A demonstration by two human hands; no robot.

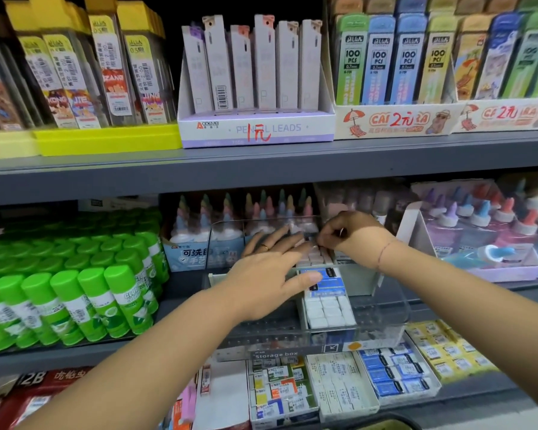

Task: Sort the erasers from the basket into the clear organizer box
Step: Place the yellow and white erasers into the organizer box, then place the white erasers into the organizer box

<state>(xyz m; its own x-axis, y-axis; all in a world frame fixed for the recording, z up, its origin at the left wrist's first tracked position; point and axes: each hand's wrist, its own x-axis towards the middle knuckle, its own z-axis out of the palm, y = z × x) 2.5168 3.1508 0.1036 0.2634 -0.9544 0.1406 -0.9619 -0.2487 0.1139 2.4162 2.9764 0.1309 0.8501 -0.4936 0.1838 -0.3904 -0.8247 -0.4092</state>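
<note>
Clear organizer box (382, 308) part-filled, white erasers (328, 308) at 6 o'clock; right hand (351, 237) pinches one, left hand (271, 274) splayed, empty.

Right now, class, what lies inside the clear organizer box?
The clear organizer box holds white erasers, a blue-sleeved eraser and pinkish ones. Both hands cover the rest.

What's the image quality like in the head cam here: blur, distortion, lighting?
Head view: wide-angle bend bows the grey shelf edge; the glue bottles at right are smeared and soft, the green glue sticks and pencil lead box sharper; top centre falls to black; the clear organizer box shows faint reflections, its walls hard to trace.
</note>
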